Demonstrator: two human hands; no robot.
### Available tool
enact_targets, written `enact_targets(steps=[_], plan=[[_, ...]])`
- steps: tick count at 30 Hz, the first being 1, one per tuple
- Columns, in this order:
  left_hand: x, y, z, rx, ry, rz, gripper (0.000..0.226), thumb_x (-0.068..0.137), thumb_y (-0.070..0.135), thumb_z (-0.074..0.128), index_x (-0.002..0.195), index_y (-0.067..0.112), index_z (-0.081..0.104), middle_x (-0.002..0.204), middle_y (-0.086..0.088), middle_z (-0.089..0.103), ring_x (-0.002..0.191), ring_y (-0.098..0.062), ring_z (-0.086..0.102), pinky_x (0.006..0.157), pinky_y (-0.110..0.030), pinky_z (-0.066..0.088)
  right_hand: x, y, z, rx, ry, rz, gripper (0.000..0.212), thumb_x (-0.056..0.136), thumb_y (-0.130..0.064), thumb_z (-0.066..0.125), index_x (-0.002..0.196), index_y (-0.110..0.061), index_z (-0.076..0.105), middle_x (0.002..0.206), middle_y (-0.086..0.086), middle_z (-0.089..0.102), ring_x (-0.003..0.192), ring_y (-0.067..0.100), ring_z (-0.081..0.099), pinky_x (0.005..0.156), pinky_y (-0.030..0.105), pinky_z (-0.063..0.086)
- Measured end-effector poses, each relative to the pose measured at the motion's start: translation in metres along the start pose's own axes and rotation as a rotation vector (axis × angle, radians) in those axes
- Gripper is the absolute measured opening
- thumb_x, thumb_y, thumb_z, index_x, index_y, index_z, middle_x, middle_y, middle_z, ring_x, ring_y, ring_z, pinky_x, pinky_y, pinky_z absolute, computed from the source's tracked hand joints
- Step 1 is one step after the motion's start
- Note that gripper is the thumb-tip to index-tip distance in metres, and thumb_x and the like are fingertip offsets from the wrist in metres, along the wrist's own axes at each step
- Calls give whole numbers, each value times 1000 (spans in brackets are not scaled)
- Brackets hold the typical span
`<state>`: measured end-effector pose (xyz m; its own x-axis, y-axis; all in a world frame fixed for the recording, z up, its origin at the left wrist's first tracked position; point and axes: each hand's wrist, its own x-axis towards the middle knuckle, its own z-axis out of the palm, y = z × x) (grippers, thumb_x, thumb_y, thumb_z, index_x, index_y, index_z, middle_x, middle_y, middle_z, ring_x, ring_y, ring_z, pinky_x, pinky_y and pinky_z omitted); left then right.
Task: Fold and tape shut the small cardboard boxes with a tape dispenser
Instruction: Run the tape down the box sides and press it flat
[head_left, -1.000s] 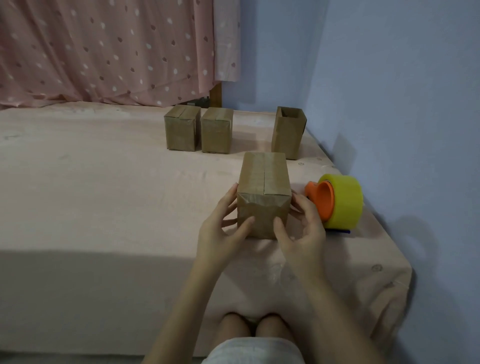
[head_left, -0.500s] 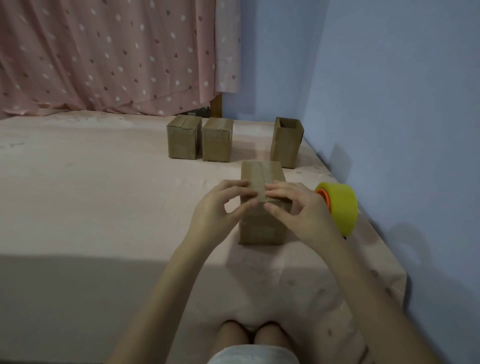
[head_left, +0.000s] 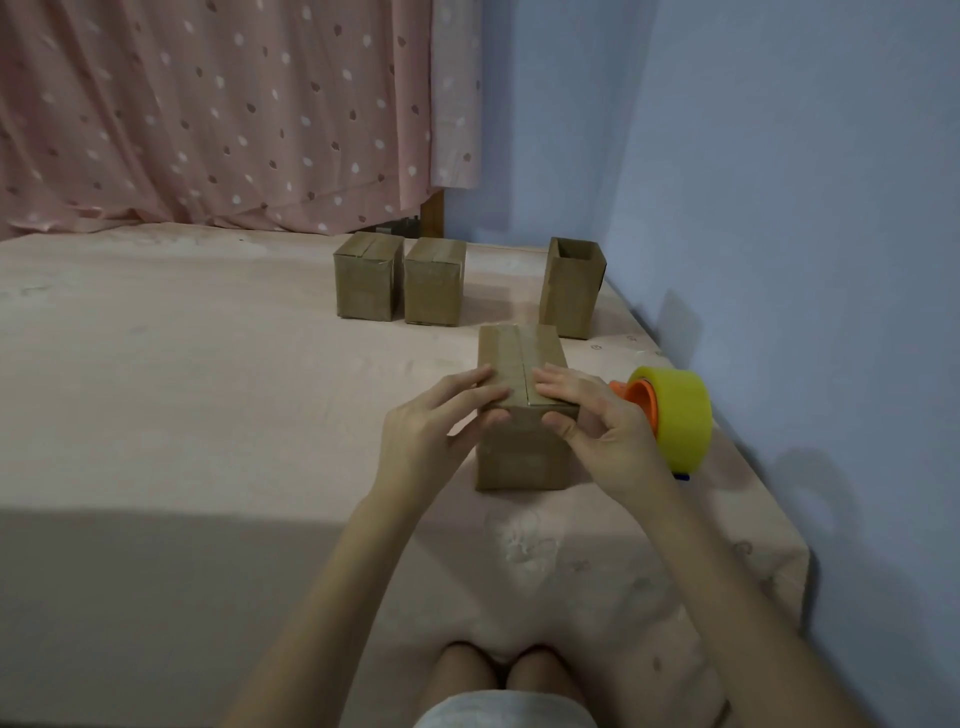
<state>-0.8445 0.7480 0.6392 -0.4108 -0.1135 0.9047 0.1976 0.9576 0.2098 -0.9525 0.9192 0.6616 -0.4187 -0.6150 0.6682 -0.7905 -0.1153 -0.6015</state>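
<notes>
A small brown cardboard box (head_left: 519, 457) stands on the pink cloth in front of me, its top flaps folded shut with a seam down the middle. My left hand (head_left: 423, 431) lies with its fingers on the left top flap and its thumb bent onto the front face. My right hand (head_left: 605, 423) holds the right top edge the same way, fingers over the top and thumb on the front. The tape dispenser (head_left: 680, 415), a yellow roll on an orange core, lies just right of the box, partly behind my right hand.
Two shut boxes (head_left: 369, 283) (head_left: 434, 285) stand side by side further back, with an open-topped box (head_left: 569, 291) to their right. The cloth-covered surface (head_left: 208, 389) ends at the blue wall (head_left: 779, 234) on the right. A dotted curtain (head_left: 208, 114) hangs behind.
My hands rose from the box's sides and front onto its top. Since half a second ago the fingertips have drawn apart from the middle seam, and the thumbs now press the front face.
</notes>
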Motion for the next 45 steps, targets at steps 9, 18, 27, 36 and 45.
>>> enact_targets(steps=[9, 18, 27, 36, 45], plan=[[-6, 28, 6, -148, -54, -357, 51, 76, 61, 58, 109, 24, 69, 131, 13, 57, 103, -1, 62, 73, -30, 58, -6, -6, 2, -11, 4, 38, 35, 82, -29, 67, 116, -25, 61, 128, -7, 59, 129, 4, 44, 109, 22, 34], [6, 14, -5, -433, -175, -435, 38, 73, 45, 74, 105, 24, 72, 123, 12, 60, 97, -2, 66, 88, -37, 55, -2, 4, -4, 24, -29, 15, 29, 90, -11, 57, 117, -22, 61, 127, -13, 57, 128, 6, 47, 109, 25, 35], [15, 8, -23, -585, -371, -469, 28, 93, 15, 56, 109, 37, 64, 132, 15, 53, 112, -1, 58, 83, -30, 56, 3, 0, -16, 64, -156, 63, 31, 95, -7, 45, 117, -21, 61, 128, -11, 58, 130, 4, 44, 110, 18, 29], [3, 3, -24, -522, -358, -347, 51, 81, 9, 73, 124, 31, 58, 138, 17, 48, 120, -3, 55, 82, -24, 56, 0, -8, -19, -18, -158, 98, 35, 84, -7, 67, 116, -22, 63, 129, -14, 57, 129, -3, 41, 107, 11, 28], [-1, -5, -25, -396, -405, -213, 67, 73, 16, 82, 133, 30, 54, 145, 15, 43, 121, -3, 53, 81, -26, 56, -3, -12, -24, -109, -260, 122, 57, 77, -14, 76, 125, -34, 54, 138, -23, 47, 135, -7, 30, 113, 24, 25]])
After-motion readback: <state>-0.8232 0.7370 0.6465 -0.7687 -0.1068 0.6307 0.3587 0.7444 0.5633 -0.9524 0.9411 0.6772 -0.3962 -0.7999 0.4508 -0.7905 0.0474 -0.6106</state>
